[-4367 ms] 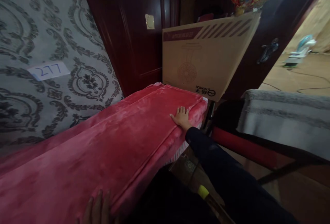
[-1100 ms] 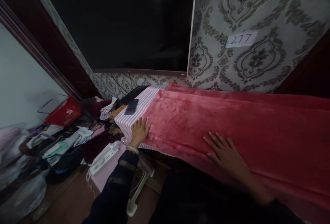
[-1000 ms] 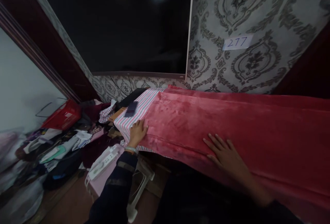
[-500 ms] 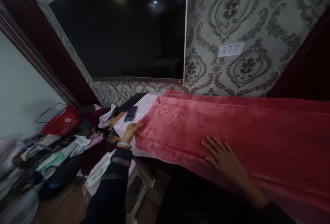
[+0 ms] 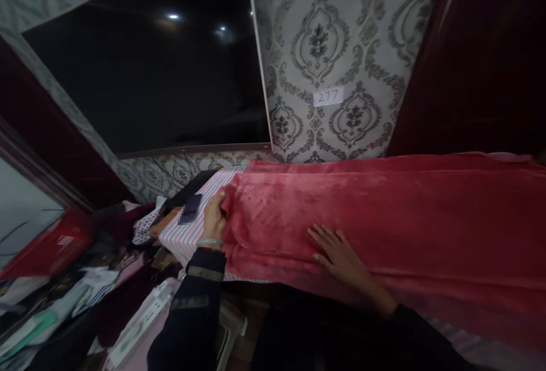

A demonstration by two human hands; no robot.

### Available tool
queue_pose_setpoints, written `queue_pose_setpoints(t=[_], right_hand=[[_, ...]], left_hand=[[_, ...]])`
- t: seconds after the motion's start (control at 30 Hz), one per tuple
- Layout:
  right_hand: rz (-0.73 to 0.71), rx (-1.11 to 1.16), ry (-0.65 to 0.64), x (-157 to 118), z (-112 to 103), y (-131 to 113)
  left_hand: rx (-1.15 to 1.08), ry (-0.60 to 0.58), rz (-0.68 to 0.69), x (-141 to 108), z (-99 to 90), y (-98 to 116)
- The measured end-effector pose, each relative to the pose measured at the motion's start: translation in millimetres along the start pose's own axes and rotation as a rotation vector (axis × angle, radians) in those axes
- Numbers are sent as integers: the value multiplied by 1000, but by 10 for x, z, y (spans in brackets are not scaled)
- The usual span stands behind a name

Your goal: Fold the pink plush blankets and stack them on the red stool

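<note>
Lengthwise, the red blanket [image 5: 405, 217] runs left-to-right along the wall [image 5: 341, 69]; my left hand [image 5: 214, 217] grips its left end, my right hand [image 5: 343, 257] lies flat.

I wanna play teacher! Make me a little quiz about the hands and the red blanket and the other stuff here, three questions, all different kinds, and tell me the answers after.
1. True or false: the right hand rests on top of the red blanket.

2. Pick one. What number is written on the paper label on the patterned wall?
A) 172
B) 277
C) 540

3. Fill in the missing word: the dark flat thing lies on a cloth patterned with ____.

Key: 1 true; 2 B; 3 stripes.
</note>
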State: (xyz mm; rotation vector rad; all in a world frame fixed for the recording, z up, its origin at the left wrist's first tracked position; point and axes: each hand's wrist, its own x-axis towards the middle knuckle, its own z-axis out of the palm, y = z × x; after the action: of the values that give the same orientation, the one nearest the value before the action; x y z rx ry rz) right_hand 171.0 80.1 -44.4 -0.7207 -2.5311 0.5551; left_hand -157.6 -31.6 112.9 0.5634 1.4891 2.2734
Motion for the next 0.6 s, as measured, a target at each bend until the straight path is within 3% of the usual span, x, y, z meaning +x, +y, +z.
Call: queue_pose_setpoints(t=[0.1,0.17,0.2,0.27,0.3,0.37,0.47,0.6], right_hand=[[165,410,98,108,-131,115],[250,573,146,177,-292,243],[282,641,146,205,-388,314],[334,805,114,248,-585,445],[358,879,94,268,-675,497],[408,927,64,328,-815,563],[529,959,67,510,-913,563],[667,1060,170,924,-905,464]], left_hand=[[330,-268,219,-181,606,-45],[493,-436,271,-426,974,-186],[553,-501,276,-578,1115,-284],[951,-812,357,-902,1281,-502],[1086,-923,392,-1055,1305,-605],[1254,-1009,457,-1307,1264,-766],[1340,-977,538,-1512,1103,-856],[1419,-914,642,-1566,929,-819]])
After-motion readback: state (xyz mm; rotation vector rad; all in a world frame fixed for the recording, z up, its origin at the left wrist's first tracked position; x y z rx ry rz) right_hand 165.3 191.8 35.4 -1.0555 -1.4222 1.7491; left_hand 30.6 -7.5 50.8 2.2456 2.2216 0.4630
